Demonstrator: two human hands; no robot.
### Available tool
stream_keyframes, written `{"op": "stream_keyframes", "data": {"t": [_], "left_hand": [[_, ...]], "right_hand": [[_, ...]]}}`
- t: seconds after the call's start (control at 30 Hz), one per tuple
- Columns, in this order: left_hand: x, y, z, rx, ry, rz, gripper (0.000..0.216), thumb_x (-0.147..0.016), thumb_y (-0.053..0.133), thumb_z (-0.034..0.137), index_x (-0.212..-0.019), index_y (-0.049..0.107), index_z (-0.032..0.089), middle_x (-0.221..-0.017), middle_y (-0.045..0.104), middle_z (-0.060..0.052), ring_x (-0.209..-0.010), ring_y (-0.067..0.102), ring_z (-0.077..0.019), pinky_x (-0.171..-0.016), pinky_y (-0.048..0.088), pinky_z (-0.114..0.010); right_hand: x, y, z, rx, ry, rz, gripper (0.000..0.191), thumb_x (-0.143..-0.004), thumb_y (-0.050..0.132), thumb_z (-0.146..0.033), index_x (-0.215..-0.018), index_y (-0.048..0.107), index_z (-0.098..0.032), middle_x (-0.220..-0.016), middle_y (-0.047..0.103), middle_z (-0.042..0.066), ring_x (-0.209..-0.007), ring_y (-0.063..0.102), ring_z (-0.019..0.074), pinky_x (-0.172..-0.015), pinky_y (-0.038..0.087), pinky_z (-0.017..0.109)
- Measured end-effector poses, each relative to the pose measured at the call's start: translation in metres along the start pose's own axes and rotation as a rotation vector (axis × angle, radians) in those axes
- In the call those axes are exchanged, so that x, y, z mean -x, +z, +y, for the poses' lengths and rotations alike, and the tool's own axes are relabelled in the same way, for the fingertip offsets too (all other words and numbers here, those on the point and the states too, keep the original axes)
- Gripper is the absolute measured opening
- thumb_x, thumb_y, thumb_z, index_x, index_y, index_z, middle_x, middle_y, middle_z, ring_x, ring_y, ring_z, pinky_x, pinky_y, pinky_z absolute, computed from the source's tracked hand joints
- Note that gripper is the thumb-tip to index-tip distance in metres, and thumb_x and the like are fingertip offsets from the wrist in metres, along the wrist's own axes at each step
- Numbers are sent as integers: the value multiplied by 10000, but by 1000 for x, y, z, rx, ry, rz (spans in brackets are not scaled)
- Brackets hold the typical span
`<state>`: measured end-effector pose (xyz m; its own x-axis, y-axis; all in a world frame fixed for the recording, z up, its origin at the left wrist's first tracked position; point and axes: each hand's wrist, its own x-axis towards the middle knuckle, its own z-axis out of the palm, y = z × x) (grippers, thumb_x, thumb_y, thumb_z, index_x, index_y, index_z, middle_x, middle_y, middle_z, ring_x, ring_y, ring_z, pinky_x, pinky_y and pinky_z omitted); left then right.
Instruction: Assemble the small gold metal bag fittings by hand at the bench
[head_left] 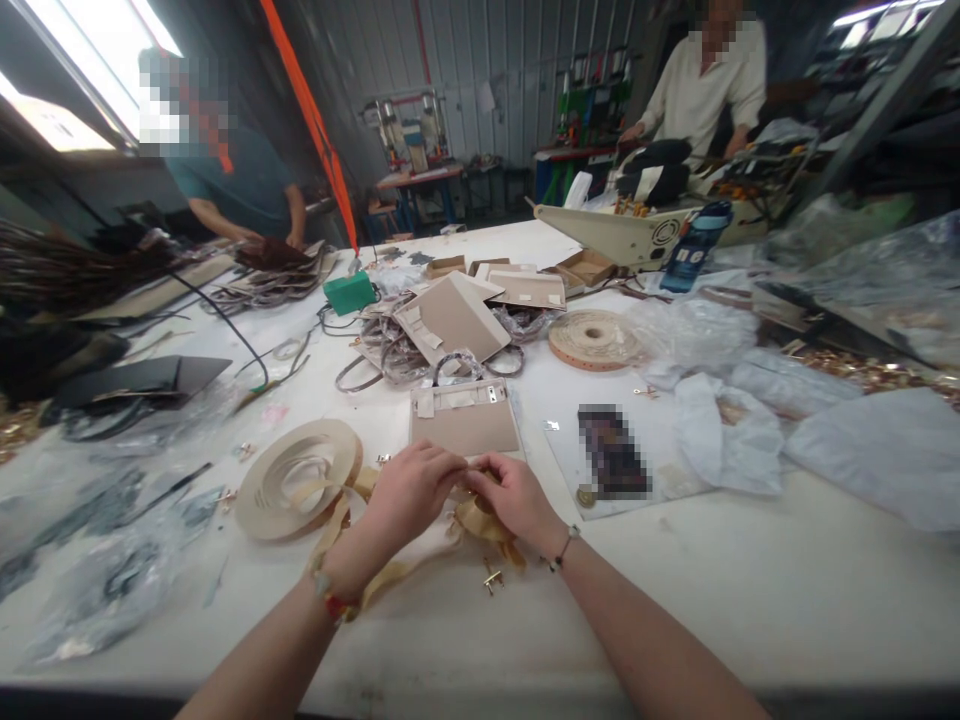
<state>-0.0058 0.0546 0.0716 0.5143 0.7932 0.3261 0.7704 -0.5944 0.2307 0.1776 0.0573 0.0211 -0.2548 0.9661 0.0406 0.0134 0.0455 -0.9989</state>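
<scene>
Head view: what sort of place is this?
Likely a small factory or workshop, perhaps assembling bags or similar goods. Signs: a bench machine by the ribbed wall, a roll of tan tape beside a gold-coloured metal fitting, and co-workers handling materials.

The person's left forearm [262,640] slants up and inward from the lower left, and the right forearm [645,625] slants up and inward from the lower right; both are bare. The left hand [412,490] shows its back, with the fingers [442,463] bent and pointing right. The right hand [514,495] turns inward, its fingers curled and its thumb [484,485] drawn in near the forefinger. The two hands come together at the fingertips; whether these touch is hard to tell. The left thumb is hidden.
</scene>
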Motion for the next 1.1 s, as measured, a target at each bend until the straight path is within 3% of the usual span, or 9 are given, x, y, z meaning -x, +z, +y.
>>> {"op": "stream_keyframes", "data": {"t": [0.13, 0.27, 0.33, 0.43, 0.5, 0.57, 0.73, 0.9, 1.1], "left_hand": [[-1, 5, 6, -238, 166, 110, 146, -967, 561, 187, -867, 666, 195, -776, 702, -24, -765, 579, -201, -688, 431, -318], [-6, 6, 15, -231, 272, 249, 139, -981, 520, 166, -916, 641, 190, -798, 681, -30, -754, 552, -184, -699, 417, -317], [-16, 4, 18, -108, 203, 323, 136, -983, 521, 189, -935, 648, 197, -842, 687, -38, -793, 568, -183, -752, 442, -317], [-47, 3, 11, 109, -56, 372, 153, -969, 551, 270, -913, 684, 219, -957, 704, -49, -937, 609, -207, -890, 464, -360], [-73, 7, -2, 228, -237, 284, 145, -932, 578, 278, -908, 710, 223, -922, 714, -36, -912, 621, -207, -865, 475, -347], [-99, 13, -18, 343, -340, 115, 174, -904, 557, 226, -969, 718, 203, -865, 720, -25, -777, 621, -176, -749, 472, -295], [-144, 19, -44, 263, -167, -169, 385, -865, 561, 192, -1246, 612, 181, -830, 694, -15, -721, 601, -155, -672, 422, -248], [-169, 12, -42, -44, -11, -392, 343, -875, 553, 208, -1214, 603, 186, -946, 717, -59, -774, 640, -182, -674, 437, -255], [-183, 18, -35, -209, 53, -417, 475, -800, 606, 165, -1271, 586, 219, -1042, 708, -94, -986, 643, -253, -854, 478, -314]], "right_hand": [[-4, 3, 2, -365, 117, 12, 327, -730, 778, -476, -741, 655, -173, -690, 638, -3, -630, 538, 132, -612, 417, 260], [-10, 1, 1, -716, 298, 74, 363, -605, 834, -390, -651, 545, -176, -557, 539, -45, -510, 461, 94, -525, 380, 242], [-12, -1, 0, -744, 321, 140, 347, -605, 817, -364, -652, 525, -181, -544, 534, -47, -497, 463, 95, -509, 384, 243], [-12, -3, -1, -730, 287, 191, 350, -635, 804, -414, -734, 558, -184, -591, 573, -41, -513, 490, 106, -515, 397, 248], [-10, -2, -1, -697, 248, 197, 371, -644, 811, -447, -759, 578, -183, -624, 588, -36, -533, 502, 107, -526, 396, 245], [-9, -1, -2, -664, 218, 188, 375, -644, 821, -454, -750, 590, -178, -652, 603, -28, -557, 517, 106, -544, 398, 240], [-9, -3, 0, -649, 215, 124, 388, -641, 816, -479, -741, 581, -187, -673, 633, -16, -576, 556, 125, -579, 427, 258], [-10, -4, 4, -594, 221, 117, 410, -650, 808, -519, -750, 586, -189, -679, 640, -8, -593, 541, 133, -583, 425, 264], [-9, -3, 3, -620, 248, 112, 405, -636, 810, -507, -759, 579, -198, -671, 641, -15, -604, 550, 142, -596, 439, 273]]}}
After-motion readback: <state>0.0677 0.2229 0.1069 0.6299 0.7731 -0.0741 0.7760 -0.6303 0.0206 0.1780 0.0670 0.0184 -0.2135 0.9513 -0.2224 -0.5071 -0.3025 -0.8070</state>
